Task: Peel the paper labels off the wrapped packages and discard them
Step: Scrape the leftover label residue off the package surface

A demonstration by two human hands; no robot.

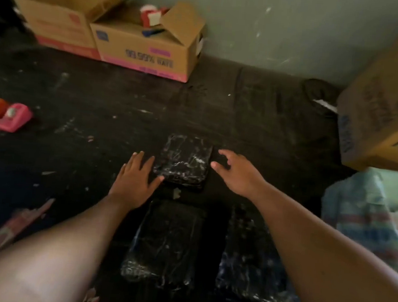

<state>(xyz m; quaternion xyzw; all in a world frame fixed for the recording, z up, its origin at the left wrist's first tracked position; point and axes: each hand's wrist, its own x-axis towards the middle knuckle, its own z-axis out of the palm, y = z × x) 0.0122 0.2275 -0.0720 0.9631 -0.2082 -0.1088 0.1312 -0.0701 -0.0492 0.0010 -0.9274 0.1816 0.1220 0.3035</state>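
Observation:
Three dark packages wrapped in shiny clear film lie on a dark floor. The far package [184, 161] sits in the middle, between my hands. My left hand [136, 176] lies flat with fingers spread just left of it, the thumb touching its near left corner. My right hand [235, 172] hovers at its right edge, fingers loosely curved and holding nothing. A second package [166, 242] lies nearer, between my forearms, and a third [253, 264] is partly under my right forearm. No paper label shows clearly on any of them; the view is blurred.
Two open cardboard boxes [142, 42] stand against the back wall. A larger box [386, 114] is at the right, with a striped plastic bag [365, 220] below it. Red and pink tape dispensers [6, 114] lie at the left. Paper scraps [18, 224] lie near my left forearm.

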